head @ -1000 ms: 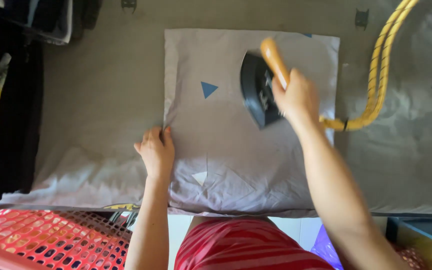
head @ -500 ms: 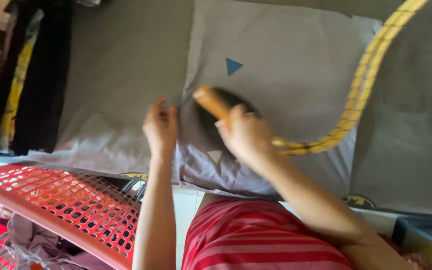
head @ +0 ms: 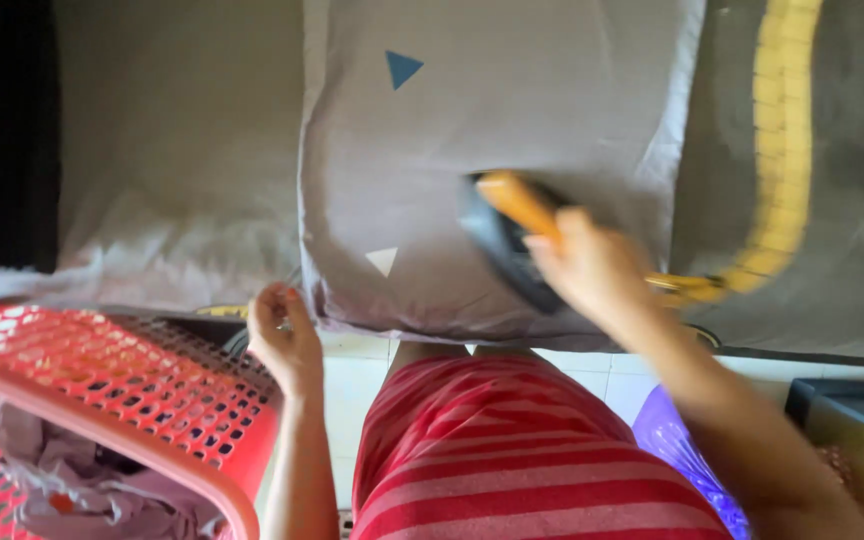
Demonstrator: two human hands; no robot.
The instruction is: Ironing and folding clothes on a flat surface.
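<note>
Head view: an iron (head: 504, 245) is being gripped by the right hand (head: 592, 272), fingers clamped on its orange handle (head: 518, 203), sole resting on the soft, limp grey pillowcase (head: 492, 110). It is probably heavy. The left hand (head: 285, 335), fingers loosely curled, is touching the cloth's near corner.
</note>
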